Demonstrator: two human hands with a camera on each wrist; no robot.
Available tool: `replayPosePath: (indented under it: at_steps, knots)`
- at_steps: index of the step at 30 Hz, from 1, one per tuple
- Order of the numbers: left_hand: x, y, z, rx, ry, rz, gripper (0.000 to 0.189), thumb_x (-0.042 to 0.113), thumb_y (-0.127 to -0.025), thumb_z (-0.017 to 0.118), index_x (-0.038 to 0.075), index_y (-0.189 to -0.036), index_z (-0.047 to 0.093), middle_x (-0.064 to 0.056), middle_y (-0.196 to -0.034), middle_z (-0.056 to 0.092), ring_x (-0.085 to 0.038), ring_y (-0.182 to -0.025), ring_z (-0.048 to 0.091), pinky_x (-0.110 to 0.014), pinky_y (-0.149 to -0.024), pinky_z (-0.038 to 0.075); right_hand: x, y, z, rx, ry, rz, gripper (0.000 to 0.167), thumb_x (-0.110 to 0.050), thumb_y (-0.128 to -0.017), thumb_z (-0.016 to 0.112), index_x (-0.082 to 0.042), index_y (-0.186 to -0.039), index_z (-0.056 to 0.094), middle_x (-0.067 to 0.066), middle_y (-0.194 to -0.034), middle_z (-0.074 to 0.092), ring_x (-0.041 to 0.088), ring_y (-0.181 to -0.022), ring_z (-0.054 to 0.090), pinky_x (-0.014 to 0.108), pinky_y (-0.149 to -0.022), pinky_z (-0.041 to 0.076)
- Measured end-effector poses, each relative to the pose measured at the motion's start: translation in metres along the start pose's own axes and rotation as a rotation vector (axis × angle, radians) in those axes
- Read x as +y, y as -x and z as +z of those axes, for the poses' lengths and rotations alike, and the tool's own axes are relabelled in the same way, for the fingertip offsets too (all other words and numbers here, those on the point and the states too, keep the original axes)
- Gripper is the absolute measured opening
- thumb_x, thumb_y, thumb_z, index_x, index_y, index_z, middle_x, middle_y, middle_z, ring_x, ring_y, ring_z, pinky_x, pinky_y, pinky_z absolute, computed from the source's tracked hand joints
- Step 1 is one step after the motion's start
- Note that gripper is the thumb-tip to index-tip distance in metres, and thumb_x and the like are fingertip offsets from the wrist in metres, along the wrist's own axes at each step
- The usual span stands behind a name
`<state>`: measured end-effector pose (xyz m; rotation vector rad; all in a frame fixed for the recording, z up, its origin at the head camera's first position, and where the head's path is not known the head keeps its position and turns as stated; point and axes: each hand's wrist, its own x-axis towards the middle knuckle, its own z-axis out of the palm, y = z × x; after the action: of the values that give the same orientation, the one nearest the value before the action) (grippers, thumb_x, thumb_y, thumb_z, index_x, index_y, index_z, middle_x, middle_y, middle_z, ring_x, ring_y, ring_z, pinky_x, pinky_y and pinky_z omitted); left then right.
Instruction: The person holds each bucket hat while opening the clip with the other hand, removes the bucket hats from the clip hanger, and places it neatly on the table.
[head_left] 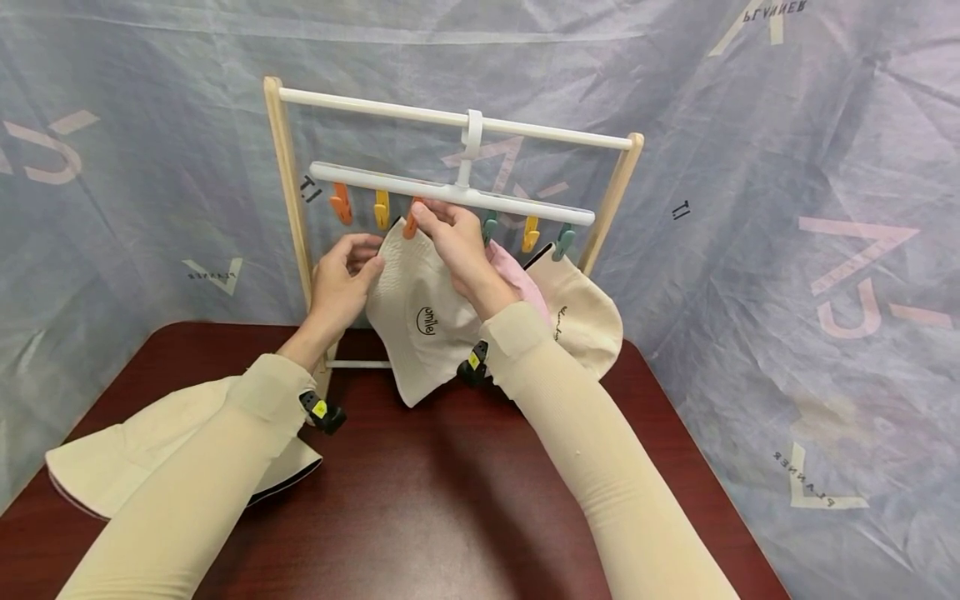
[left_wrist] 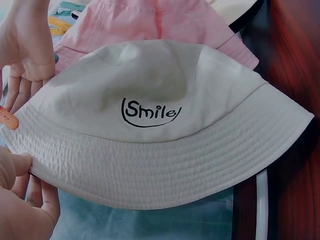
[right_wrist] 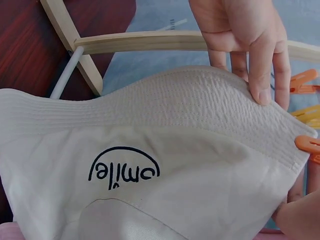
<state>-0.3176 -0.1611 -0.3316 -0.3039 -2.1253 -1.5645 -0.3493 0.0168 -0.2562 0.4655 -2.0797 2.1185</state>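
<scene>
A white bucket hat with "Smile" lettering hangs sideways below a white clip hanger. My left hand pinches the edge of its quilted brim, thumb on the near face and fingers behind. An orange clip sits on the brim's upper corner. My right hand is at that clip, its thumb against the clip's upper part in the head view; some of its fingers are hidden behind the hat. Behind this hat hangs a pink bucket hat, and a cream one hangs to the right.
A wooden rack with a white top rod carries the hanger. Orange and yellow clips hang left of the white hat; green and yellow ones hang right. Another cream bucket hat lies on the dark red table. Grey fabric surrounds it.
</scene>
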Motion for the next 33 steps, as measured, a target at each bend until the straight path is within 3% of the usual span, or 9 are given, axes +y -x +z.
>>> replayPosePath:
  at_steps: [10, 14, 19, 28, 33]
  knots:
    - [-0.0008, 0.0024, 0.0004, 0.001, -0.007, -0.008, 0.031, 0.015, -0.106, 0.068, 0.011, -0.137, 0.067, -0.013, -0.125, 0.072, -0.021, -0.109, 0.066, -0.027, -0.091, 0.05, -0.0007, -0.0001, 0.0035, 0.047, -0.002, 0.018, 0.031, -0.02, -0.106, 0.069, 0.002, -0.128, 0.072, 0.012, -0.115, 0.075, 0.019, -0.111, 0.072, 0.026, -0.099, 0.055]
    - [-0.0015, 0.0028, 0.0012, 0.007, -0.017, -0.013, 0.031, 0.016, -0.106, 0.068, 0.012, -0.137, 0.068, -0.012, -0.126, 0.072, -0.021, -0.11, 0.066, -0.028, -0.092, 0.05, -0.0009, -0.0002, 0.0048, 0.057, -0.021, 0.009, 0.03, -0.017, -0.106, 0.068, 0.006, -0.125, 0.072, 0.005, -0.095, 0.074, 0.015, -0.101, 0.072, 0.025, -0.097, 0.056]
    - [-0.0014, 0.0026, 0.0021, 0.016, -0.014, -0.015, 0.031, 0.016, -0.106, 0.069, 0.013, -0.136, 0.069, -0.011, -0.125, 0.073, -0.019, -0.108, 0.066, -0.027, -0.092, 0.05, -0.0008, -0.0003, 0.0056, 0.04, -0.053, -0.038, 0.028, -0.012, -0.107, 0.066, 0.014, -0.118, 0.07, 0.006, -0.072, 0.067, 0.018, -0.079, 0.068, 0.027, -0.093, 0.057]
    - [-0.0026, 0.0037, 0.0025, 0.014, -0.001, -0.028, 0.029, 0.016, -0.106, 0.069, 0.013, -0.135, 0.07, -0.011, -0.123, 0.073, -0.016, -0.105, 0.065, -0.028, -0.094, 0.049, 0.0003, -0.0024, 0.0077, 0.061, -0.056, -0.036, 0.018, -0.009, -0.106, 0.066, 0.005, -0.097, 0.073, 0.007, -0.068, 0.065, 0.019, -0.067, 0.065, 0.026, -0.087, 0.059]
    - [-0.0027, 0.0056, 0.0021, 0.015, 0.01, -0.032, 0.029, 0.016, -0.106, 0.069, 0.013, -0.135, 0.07, -0.01, -0.122, 0.072, -0.016, -0.106, 0.064, -0.029, -0.094, 0.048, 0.0009, -0.0029, 0.0093, 0.067, -0.058, -0.03, 0.017, -0.009, -0.105, 0.066, 0.004, -0.097, 0.073, 0.008, -0.068, 0.065, 0.018, -0.067, 0.064, 0.026, -0.086, 0.059]
